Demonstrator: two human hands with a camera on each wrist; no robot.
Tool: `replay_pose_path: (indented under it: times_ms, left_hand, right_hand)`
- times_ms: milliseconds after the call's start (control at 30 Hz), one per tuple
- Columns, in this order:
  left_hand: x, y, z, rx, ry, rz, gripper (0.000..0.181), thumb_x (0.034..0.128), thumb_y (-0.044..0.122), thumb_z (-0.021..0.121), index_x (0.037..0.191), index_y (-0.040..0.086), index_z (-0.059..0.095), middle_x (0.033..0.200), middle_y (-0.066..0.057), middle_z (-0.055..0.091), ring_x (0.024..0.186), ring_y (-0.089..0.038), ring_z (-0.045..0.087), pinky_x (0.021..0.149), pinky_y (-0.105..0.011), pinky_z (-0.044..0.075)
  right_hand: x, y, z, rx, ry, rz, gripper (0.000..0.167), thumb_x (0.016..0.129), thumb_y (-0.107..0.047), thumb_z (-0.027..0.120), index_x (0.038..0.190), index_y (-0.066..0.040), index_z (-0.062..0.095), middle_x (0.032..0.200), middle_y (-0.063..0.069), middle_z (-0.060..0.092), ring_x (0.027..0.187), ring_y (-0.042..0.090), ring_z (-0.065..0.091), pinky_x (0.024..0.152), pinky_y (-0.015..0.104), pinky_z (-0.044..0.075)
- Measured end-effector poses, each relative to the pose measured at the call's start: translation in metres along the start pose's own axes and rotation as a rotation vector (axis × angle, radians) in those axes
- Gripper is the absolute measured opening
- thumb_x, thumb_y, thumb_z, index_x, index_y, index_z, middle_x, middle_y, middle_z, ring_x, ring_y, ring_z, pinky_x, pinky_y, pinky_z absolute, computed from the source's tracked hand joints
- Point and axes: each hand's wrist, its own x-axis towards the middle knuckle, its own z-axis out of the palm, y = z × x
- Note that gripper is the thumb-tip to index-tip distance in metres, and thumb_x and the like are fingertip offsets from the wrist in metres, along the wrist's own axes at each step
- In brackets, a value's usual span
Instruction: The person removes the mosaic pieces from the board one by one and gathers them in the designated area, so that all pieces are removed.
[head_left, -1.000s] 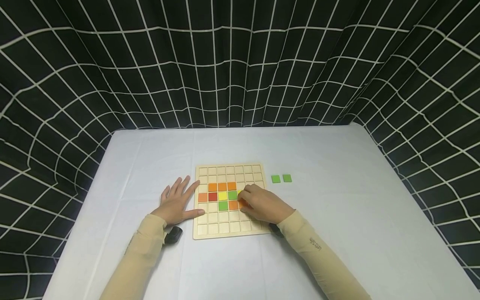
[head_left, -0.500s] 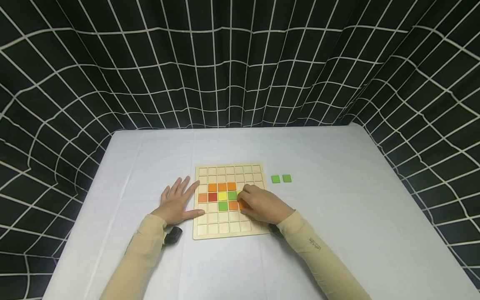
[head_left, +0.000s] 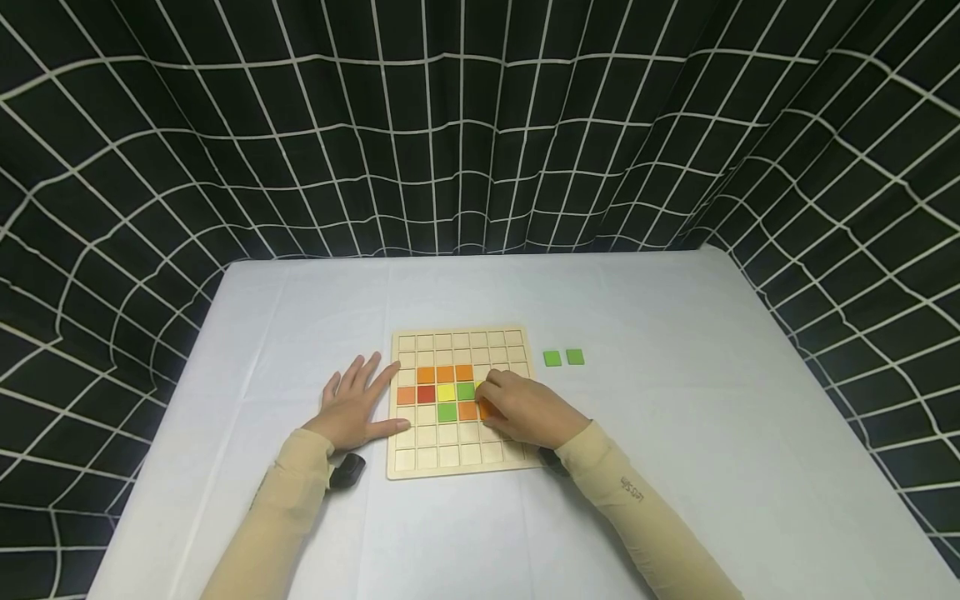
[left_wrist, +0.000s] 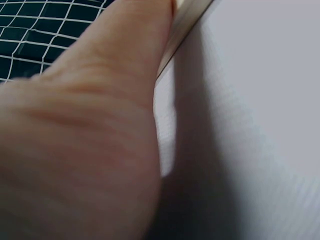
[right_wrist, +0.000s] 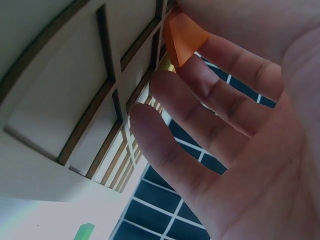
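Observation:
A wooden grid board point(head_left: 427, 457) lies on the white table. My left hand point(head_left: 347, 412) rests flat with fingers spread, thumb and index finger touching the board's left edge. Over the board's right half, my right hand point(head_left: 528, 408) pinches an orange tile point(right_wrist: 185, 40), which stands tilted above the cells in the right wrist view. Around it sit a row of orange tiles point(head_left: 446, 374), a red tile point(head_left: 426, 394), a yellow tile point(head_left: 446, 392), a green tile point(head_left: 466, 391) and another orange tile point(head_left: 468, 411). A second yellow tile is mostly hidden behind the right fingers.
Two loose green tiles point(head_left: 552, 358) lie on the table point(head_left: 675, 358) to the right of the board. A black curtain point(head_left: 480, 150) with white grid lines surrounds the table at the back and sides.

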Motion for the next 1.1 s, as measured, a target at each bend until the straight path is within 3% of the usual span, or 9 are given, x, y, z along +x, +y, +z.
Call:
replay_pose_path:
  times_ms: [267,433,1100]
  left_hand:
    - [0.002,-0.005,0.005,0.006,0.004,0.003,0.098,0.0794,0.075,0.052,0.154,0.025,0.013,0.161,-0.012,0.0,0.147,-0.037,-0.003,0.112,-0.062,-0.002]
    - [0.003,-0.006,0.006,0.006,0.008,0.005,0.098,0.0794,0.075,0.052,0.154,0.026,0.013,0.161,-0.012,0.0,0.147,-0.037,-0.003,0.112,-0.063,-0.002]
    - [-0.002,0.005,-0.004,0.007,0.0,-0.008,0.094,0.0831,0.064,0.059,0.154,0.021,0.017,0.161,-0.015,0.004,0.146,-0.039,-0.001,0.112,-0.063,0.0]
  right_hand:
    - [0.0,0.001,-0.005,0.042,-0.014,0.007,0.024,0.086,-0.022,0.072,0.107,-0.013,0.062,0.098,-0.005,0.055,0.084,0.007,0.05,0.075,0.022,0.05]
    - [-0.004,0.008,-0.01,0.059,0.005,0.058,0.023,0.086,-0.022,0.073,0.104,-0.013,0.061,0.097,-0.005,0.053,0.084,0.009,0.049,0.074,0.022,0.049]
    - [-0.024,0.058,-0.035,0.019,0.139,0.198,0.021,0.087,-0.008,0.069,0.108,-0.007,0.063,0.099,0.003,0.058,0.087,0.015,0.056,0.076,0.028,0.052]
